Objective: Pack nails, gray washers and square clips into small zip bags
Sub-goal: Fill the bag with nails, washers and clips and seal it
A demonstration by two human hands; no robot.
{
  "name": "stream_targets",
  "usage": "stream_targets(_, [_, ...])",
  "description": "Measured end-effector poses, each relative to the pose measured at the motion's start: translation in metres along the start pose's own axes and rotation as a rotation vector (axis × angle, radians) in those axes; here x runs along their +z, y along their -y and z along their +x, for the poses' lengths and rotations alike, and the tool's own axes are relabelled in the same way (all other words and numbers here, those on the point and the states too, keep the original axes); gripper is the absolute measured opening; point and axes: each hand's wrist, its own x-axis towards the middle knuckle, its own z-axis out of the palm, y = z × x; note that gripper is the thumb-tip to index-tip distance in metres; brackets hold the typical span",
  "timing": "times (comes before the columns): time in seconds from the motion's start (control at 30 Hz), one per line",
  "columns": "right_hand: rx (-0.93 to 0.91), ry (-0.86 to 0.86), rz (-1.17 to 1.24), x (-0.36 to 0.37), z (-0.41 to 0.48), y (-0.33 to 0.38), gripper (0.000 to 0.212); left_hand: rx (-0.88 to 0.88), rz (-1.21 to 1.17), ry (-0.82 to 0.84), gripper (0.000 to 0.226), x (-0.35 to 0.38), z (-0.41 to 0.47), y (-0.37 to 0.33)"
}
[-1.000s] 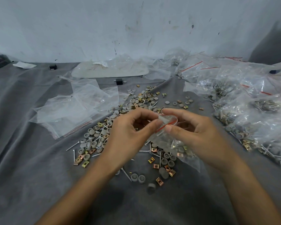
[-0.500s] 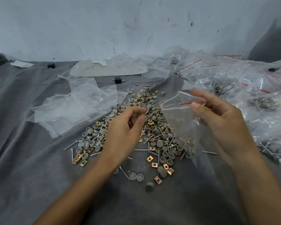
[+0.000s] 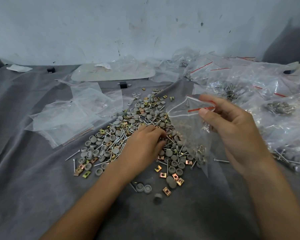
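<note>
1. Gray cloth (image 3: 42, 187), white wall (image 3: 93, 23) behind: washers (image 3: 115, 150), nails (image 3: 74, 154), clips (image 3: 166, 190) heaped at centre.
2. Left hand (image 3: 142, 146): fingers curled among washers; grasp cannot be told.
3. Right hand (image 3: 232, 129): pinches open bag (image 3: 185, 122) by its mouth, above the heap's right edge.
4. Filled bags (image 3: 275, 108): right.

Dim even light, soft shadows, edges w/ distortion

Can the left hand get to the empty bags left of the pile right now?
Probably yes. The left hand is on the pile; the empty bags lie uncovered on the cloth beside it, nothing between. It may be pinching a part, though.
</note>
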Motion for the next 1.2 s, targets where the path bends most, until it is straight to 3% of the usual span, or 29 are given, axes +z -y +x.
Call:
stream_targets(0.37, [0.002,0.02,-0.013,0.004,-0.001,0.001,0.037,-0.101,-0.032,0.096,0.023,0.001,0.01,-0.004])
stream_targets(0.9, [0.007,0.043,-0.04,0.006,-0.005,0.006,0.038,-0.083,0.016,0.012,0.017,0.002,0.004,-0.002])
stream_targets(1.2, [-0.008,0.071,-0.037,0.006,-0.005,0.006,0.039,-0.145,-0.113,0.015,0.018,-0.011,-0.005,0.004])
